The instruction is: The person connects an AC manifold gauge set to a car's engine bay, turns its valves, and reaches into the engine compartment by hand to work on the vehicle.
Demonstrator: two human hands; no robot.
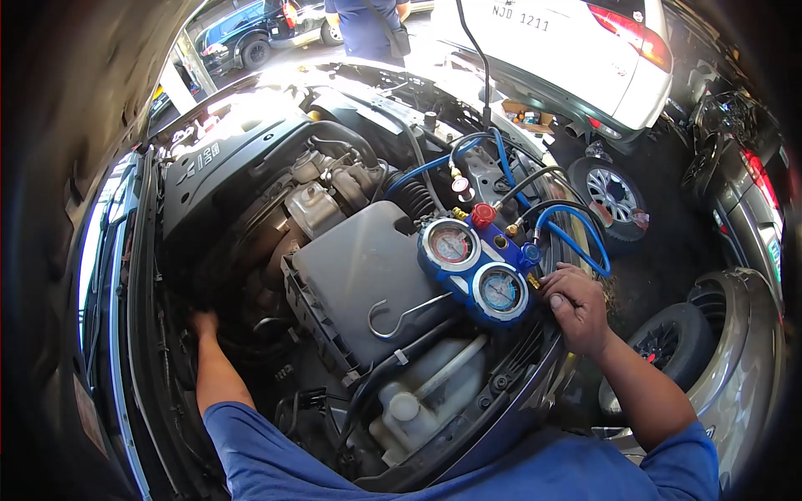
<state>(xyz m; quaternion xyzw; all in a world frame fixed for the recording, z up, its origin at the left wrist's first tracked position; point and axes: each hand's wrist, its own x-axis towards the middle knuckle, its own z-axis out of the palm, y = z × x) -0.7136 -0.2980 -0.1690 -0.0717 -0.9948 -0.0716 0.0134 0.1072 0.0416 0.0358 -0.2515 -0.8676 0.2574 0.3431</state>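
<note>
A manifold gauge set [493, 242] leans on the black air filter box [359, 271]. It has two round dials, a red knob [483, 215] and a blue knob [530, 255]. My right hand [578, 307] is beside its lower right end, fingers curled at a small brass fitting [534, 282]. Blue and black hoses [576, 242] loop behind the gauges. A metal hook [388, 321] extends from the set over the filter box. My left hand [203, 321] reaches down into the dark left side of the engine bay, its fingers lost in shadow.
A plastic engine cover [209, 171] and metal engine parts [313, 209] fill the bay. A pale reservoir [430, 401] sits near my body. Outside are a white vehicle [568, 58], loose wheels [612, 192], a detached bumper [743, 359] and a person [365, 29] beyond the front.
</note>
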